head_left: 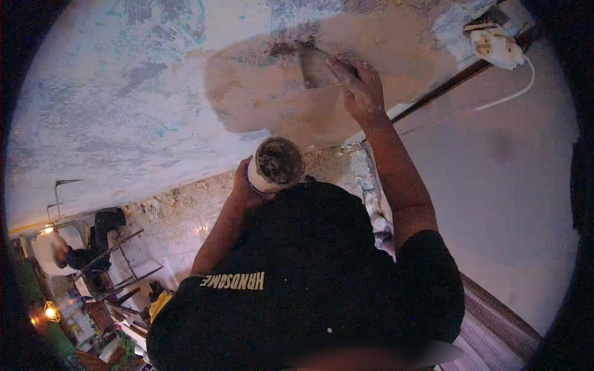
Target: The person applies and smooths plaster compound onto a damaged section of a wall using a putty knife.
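My right hand [362, 89] grips a wide putty knife [312, 67], its blade lying against a damp brown patch [241, 93] of plaster on the wall [111, 130]. Dark, rough material shows at the blade's far edge. Closer to my body, my left hand [243, 184] is wrapped round a pale round tub [258, 177]. Grey-brown wet mix [278, 162] sits inside, smeared up the walls. Most of the left fingers are hidden behind the tub.
At the upper right, a white double socket [495, 48] hangs with a white cable [529, 83], beside a dark strip [445, 88] along the wall's corner. A person [59, 250] and a metal frame [133, 266] appear lower left, near a lit lamp [51, 312]. Corrugated sheeting [495, 315] lies lower right.
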